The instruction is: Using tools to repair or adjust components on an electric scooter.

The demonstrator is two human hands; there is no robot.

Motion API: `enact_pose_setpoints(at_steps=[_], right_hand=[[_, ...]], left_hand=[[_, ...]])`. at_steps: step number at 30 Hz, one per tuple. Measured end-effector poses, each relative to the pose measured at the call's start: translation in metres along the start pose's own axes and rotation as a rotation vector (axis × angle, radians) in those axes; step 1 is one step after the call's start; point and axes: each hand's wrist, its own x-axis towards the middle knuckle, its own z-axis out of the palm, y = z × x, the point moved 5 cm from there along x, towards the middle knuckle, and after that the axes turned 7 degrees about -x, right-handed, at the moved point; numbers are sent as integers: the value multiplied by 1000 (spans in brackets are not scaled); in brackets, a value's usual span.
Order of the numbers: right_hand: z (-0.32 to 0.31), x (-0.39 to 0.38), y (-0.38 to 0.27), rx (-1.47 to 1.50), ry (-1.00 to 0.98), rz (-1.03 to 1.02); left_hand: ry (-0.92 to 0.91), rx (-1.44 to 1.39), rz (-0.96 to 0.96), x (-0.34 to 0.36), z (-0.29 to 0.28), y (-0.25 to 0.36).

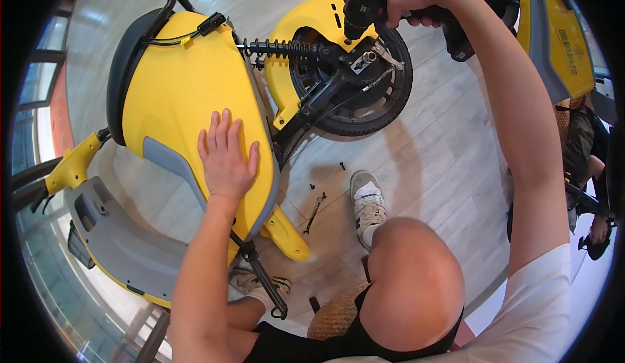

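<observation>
My left hand (pixel 224 158) lies flat, fingers apart, on the yellow body panel (pixel 182 76) of a scooter lying on its side. My right hand (pixel 413 1) grips a black cordless drill (pixel 361 5) at the upper middle. The drill's nose points down over the yellow rear fender (pixel 293 21), just above a hole by the black wheel (pixel 387 106); whether it touches cannot be told. A black spring shock (pixel 286 50) runs between body and wheel, and a brake linkage (pixel 388 59) sits below the drill.
A wrench (pixel 314 213) and small bolts (pixel 342 166) lie on the grey plank floor by my shoe. A woven stool (pixel 329 317) is beneath me. Another yellow scooter (pixel 550 37) stands at right, with another person (pixel 576 141) beside it. The scooter's grey footboard (pixel 114 239) extends lower left.
</observation>
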Motion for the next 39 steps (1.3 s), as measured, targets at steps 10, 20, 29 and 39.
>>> enact_pose_setpoints(at_steps=[10, 20, 29, 39], right_hand=[[23, -4, -3, -641, 341, -213], [137, -33, 118, 432, 722, -474], [432, -18, 213, 950, 711, 439], [547, 11, 224, 929, 763, 546]], left_hand=[[-4, 8, -1, 1, 2, -2], [-45, 21, 12, 1, 7, 2], [-18, 83, 47, 3, 6, 10], [-7, 151, 114, 3, 10, 18]])
